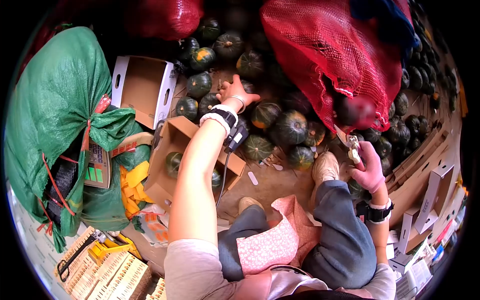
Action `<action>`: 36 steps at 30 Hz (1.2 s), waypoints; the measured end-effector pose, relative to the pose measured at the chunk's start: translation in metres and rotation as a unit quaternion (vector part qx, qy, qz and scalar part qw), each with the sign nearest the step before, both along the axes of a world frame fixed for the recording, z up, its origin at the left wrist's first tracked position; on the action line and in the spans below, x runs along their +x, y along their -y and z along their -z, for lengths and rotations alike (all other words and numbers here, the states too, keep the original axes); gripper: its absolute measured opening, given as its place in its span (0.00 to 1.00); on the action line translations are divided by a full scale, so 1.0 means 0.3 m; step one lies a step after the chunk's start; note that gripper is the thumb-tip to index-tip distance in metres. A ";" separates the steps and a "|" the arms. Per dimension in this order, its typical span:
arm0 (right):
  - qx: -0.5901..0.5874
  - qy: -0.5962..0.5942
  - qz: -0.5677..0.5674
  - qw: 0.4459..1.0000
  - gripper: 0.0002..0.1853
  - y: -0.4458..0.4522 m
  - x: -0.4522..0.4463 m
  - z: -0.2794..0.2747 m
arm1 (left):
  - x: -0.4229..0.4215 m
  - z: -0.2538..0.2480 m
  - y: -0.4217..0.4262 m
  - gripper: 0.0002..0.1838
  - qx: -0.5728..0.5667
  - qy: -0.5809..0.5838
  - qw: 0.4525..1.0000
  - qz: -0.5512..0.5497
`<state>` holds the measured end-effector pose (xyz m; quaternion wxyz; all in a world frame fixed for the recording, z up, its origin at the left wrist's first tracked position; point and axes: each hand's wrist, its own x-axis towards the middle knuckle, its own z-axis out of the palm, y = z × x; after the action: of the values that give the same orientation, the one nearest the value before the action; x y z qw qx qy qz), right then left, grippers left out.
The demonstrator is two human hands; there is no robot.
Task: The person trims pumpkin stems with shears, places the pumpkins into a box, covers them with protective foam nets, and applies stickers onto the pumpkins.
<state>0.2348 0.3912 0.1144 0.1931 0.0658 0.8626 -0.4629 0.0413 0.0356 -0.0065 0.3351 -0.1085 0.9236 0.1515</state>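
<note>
My left hand (239, 93) reaches out over the pile with its fingers spread, against a dark green squash (247, 87). Whether it touches the squash I cannot tell. My right hand (369, 169), in a pink glove, is closed around pruning shears (353, 147), their blades angled up and to the left. Below my left forearm stands an open cardboard box (186, 127) with squashes inside, one of them a green squash (173, 163). More squashes lie between my hands, among them a large dark squash (291, 127) and one with an orange patch (265, 114).
A red mesh sack (330, 45) lies ahead to the right, partly over squashes. On the left are a bulging green sack (65, 85), a scale with a keypad (97, 167) and a white-sided box (142, 87). Flattened cardboard (417, 165) lies to the right.
</note>
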 end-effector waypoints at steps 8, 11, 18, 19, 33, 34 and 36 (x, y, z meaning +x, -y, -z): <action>-0.043 0.025 0.016 0.999 0.31 -0.030 0.031 0.004 | 0.078 -0.277 0.320 0.40 0.699 0.175 0.635 -0.279; -0.056 0.015 0.034 0.998 0.29 -0.015 0.034 0.009 | 0.236 -0.472 0.437 0.45 0.737 0.082 0.606 -0.287; -0.005 -0.036 -0.001 0.999 0.30 -0.033 0.038 0.017 | 0.886 -0.430 0.873 0.41 0.404 -0.266 0.704 -0.521; 0.006 -0.042 -0.005 0.999 0.30 -0.033 0.036 0.021 | 0.917 -0.415 0.851 0.40 0.335 -0.254 0.720 -0.552; 0.065 -0.035 -0.054 0.996 0.29 0.009 -0.015 0.007 | 0.023 -0.339 0.498 0.29 0.062 -0.246 0.960 0.115; 0.067 -0.029 -0.053 0.996 0.29 0.009 -0.019 0.003 | -0.068 -0.274 0.486 0.31 -0.003 -0.157 0.983 0.098; 0.069 -0.014 -0.034 0.997 0.29 -0.005 -0.012 0.001 | -0.186 -0.219 0.446 0.33 -0.103 0.110 0.982 0.114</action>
<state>0.2313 0.3926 0.1140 0.1918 0.0429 0.8968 -0.3964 -0.0145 -0.0982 0.0592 0.4368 -0.0530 0.8980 0.0034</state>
